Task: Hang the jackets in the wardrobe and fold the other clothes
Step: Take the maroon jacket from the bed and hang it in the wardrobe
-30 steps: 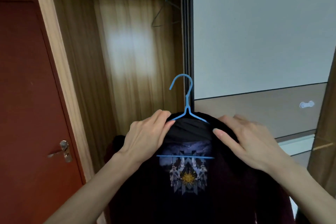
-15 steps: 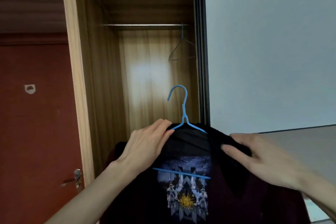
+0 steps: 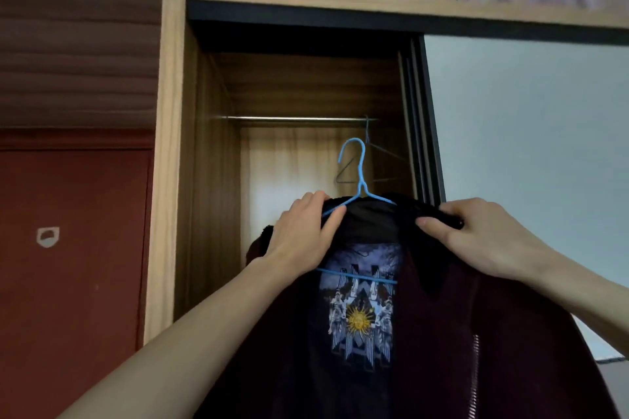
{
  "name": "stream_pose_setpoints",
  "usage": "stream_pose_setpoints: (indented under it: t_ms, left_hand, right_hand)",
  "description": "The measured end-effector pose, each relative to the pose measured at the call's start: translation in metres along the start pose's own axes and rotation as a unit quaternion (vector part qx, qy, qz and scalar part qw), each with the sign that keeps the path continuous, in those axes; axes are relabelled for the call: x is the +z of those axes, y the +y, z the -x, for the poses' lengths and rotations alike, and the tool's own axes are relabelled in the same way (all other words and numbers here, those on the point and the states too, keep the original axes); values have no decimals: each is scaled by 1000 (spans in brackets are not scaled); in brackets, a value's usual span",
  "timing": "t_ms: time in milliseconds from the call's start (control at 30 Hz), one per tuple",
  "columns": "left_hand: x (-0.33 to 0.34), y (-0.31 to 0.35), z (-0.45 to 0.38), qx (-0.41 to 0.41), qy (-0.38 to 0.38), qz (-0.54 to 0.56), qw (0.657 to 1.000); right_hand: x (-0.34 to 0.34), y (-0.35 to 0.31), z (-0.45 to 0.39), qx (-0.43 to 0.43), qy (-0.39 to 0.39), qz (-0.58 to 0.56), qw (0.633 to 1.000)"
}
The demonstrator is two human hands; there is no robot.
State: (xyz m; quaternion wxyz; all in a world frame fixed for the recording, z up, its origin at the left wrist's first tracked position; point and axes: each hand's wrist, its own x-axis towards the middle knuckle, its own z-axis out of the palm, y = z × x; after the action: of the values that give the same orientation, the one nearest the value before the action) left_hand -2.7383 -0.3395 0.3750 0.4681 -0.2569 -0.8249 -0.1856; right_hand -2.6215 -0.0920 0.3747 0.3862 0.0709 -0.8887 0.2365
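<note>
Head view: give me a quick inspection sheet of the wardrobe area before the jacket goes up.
Surface: no table or floor in view.
Job's things: dark red jacket on a blue hanger, hook below the rail, not yet hung.
Clutter: one bare dark hanger on the rail's right end.
Grippers: left hand and right hand each grip a jacket shoulder.
Cables: nothing seen.
Surroundings: wardrobe open, sliding door pushed right; red door on the left.

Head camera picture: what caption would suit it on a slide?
Both hands, left hand and right hand, lift a dark jacket on a blue hanger toward the wardrobe rail.
</note>
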Motion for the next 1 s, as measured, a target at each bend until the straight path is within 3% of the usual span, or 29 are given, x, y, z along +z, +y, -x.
stream_pose_setpoints:
  t_ms: [133, 433, 633, 1000]
  left_hand:
    - [-7, -32, -29, -9, 26, 1, 1000]
    - [-2, -104, -68, -34, 6, -71, 997]
    - [8, -126, -101, -41, 1, -169, 985]
    - [22, -147, -169, -63, 56, -196, 977]
  right_hand:
    - [18, -19, -53, 1, 30, 46, 999]
    - [66, -61, -165, 50, 74, 65, 994]
    - [91, -63, -223, 50, 105, 45, 992]
    - [112, -85, -310, 55, 129, 17, 990]
